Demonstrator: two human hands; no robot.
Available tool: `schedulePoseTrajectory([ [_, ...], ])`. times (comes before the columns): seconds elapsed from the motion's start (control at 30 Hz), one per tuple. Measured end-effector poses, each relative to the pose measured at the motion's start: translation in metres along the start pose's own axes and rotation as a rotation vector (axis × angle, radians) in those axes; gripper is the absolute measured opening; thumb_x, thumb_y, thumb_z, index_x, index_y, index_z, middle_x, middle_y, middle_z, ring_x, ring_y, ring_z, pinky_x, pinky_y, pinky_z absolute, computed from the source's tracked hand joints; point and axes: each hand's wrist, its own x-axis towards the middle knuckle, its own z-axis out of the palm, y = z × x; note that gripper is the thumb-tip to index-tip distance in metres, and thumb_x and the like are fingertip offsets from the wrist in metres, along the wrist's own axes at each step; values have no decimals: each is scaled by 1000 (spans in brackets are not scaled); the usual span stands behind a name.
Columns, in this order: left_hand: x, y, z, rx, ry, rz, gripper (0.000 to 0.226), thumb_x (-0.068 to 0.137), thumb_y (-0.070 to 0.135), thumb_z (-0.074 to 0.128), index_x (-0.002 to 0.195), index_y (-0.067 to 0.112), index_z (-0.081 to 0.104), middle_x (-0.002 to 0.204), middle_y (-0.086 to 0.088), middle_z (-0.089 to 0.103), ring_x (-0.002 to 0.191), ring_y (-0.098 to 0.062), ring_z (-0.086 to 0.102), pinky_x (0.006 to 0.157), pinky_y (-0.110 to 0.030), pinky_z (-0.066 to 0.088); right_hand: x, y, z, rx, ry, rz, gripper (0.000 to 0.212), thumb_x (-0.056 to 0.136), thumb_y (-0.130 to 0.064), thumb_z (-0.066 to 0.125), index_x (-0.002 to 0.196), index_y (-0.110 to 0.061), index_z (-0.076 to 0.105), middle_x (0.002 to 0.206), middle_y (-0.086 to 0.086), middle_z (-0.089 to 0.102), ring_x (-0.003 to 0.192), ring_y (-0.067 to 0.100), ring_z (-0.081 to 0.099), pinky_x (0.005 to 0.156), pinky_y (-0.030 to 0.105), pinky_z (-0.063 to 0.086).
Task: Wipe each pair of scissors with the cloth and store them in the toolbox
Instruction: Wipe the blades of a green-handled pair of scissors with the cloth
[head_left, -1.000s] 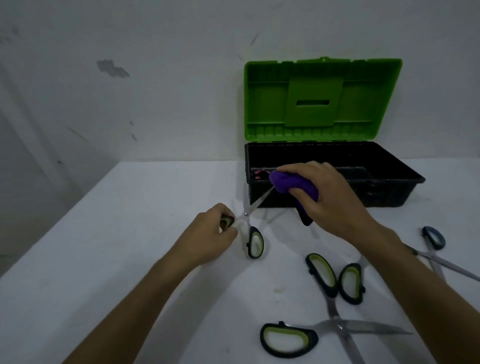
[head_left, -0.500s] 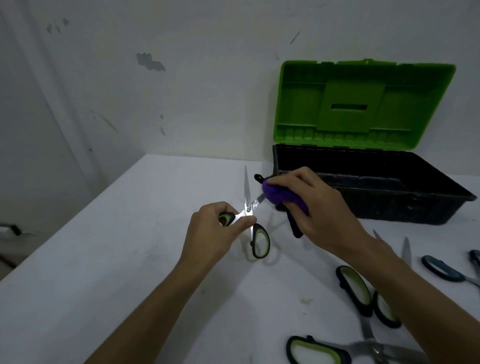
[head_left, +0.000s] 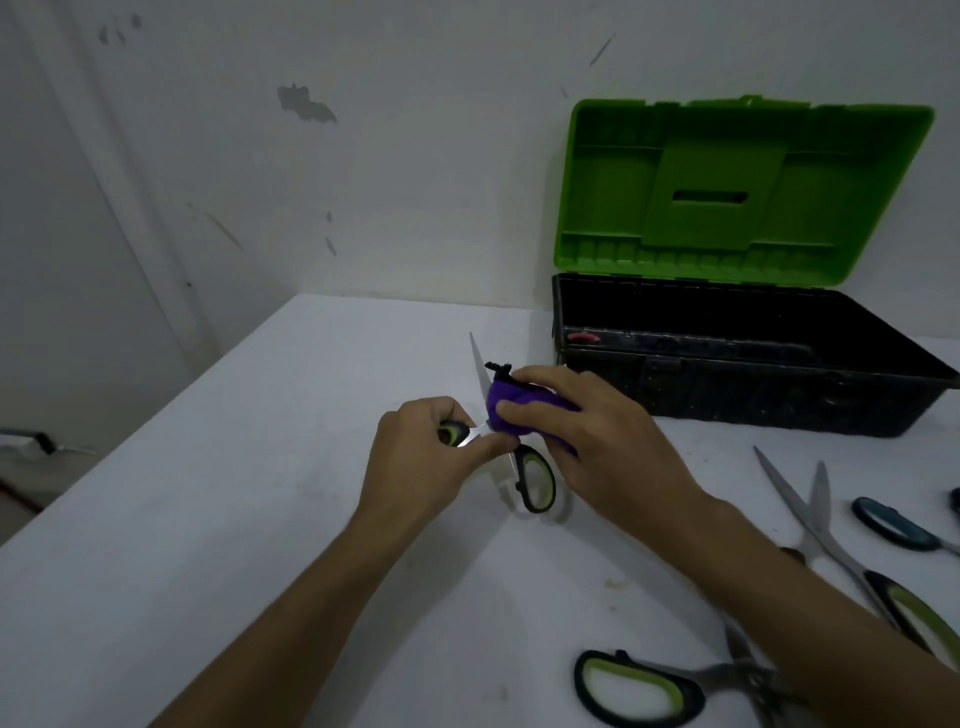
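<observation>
scissors (head_left: 530, 475), green-handled, blades apart, above table (head_left: 260, 519): left hand (head_left: 431, 457) grips one handle; right hand (head_left: 597, 436) pinches purple cloth (head_left: 511, 410) round a blade. step: wiping. next: close blades, carry to open toolbox (head_left: 753, 374) nearby.

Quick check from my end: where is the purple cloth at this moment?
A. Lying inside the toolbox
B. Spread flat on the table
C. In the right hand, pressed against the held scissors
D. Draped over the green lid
C: the right hand grips the purple cloth against the blades of the green-handled scissors, which the left hand holds by one handle in front of the open toolbox.
</observation>
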Motion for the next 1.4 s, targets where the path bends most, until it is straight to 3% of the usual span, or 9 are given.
schedulePoseTrajectory([
  [0.27,0,1,0,-33,-9,-31,52,64,49,85,62,4,58,50,5,42,43,-8,34,41,-14,29,-2,30,-25,-136,159,116,36,81,-1,70,115,-13,70,118,12,64,95,32,58,71,43,55],
  [0.43,-2,3,-3,-29,15,20,49,65,53,79,62,8,59,52,4,46,44,-6,37,44,-16,32,-5,-1,-13,-84,13,-71,39,79,-8,74,117,-19,68,124,8,61,101,29,57,66,41,56],
  [0.57,-1,3,-9,67,28,65,43,65,50,83,54,23,53,48,9,44,44,-8,36,45,-17,33,-2,14,-11,-57,30,30,40,78,1,71,114,-17,70,120,7,63,95,29,57,67,44,55],
  [0.7,1,0,-9,6,35,7,45,65,49,84,57,14,57,51,6,43,47,-9,34,43,-14,30,12,22,-31,-112,118,132,43,76,3,73,114,-15,70,116,9,64,92,29,56,70,40,54],
  [0.8,1,3,-6,-3,42,-5,46,66,49,83,63,8,61,53,5,46,46,-8,36,43,-13,31,23,5,-37,-65,81,-8,42,79,0,72,116,-19,69,120,6,63,97,27,57,73,39,54],
  [0.9,-1,5,-7,-52,30,29,42,67,45,84,61,12,59,51,7,46,45,-6,40,43,-13,32,19,-5,-25,-62,10,-147,43,76,3,72,113,-19,70,122,6,63,94,28,58,64,39,55],
  [1.13,0,0,-7,-81,-2,-45,52,65,49,85,65,3,61,51,5,41,44,-7,32,42,-14,27,15,35,-42,-144,131,114,42,80,1,71,120,-11,66,121,9,63,94,28,54,74,44,54],
  [1.23,3,0,-6,-99,27,-60,55,66,51,82,69,1,62,53,3,43,46,-9,34,43,-14,28,20,19,-44,-94,123,33,44,80,-2,72,122,-15,65,125,7,60,101,26,55,81,37,52],
  [1.4,3,-1,-11,-44,51,-12,40,67,45,83,60,14,59,48,9,44,45,-5,40,44,-14,32,13,11,-11,-43,-16,-25,47,76,1,74,118,-20,68,126,5,60,101,29,57,73,42,56],
])
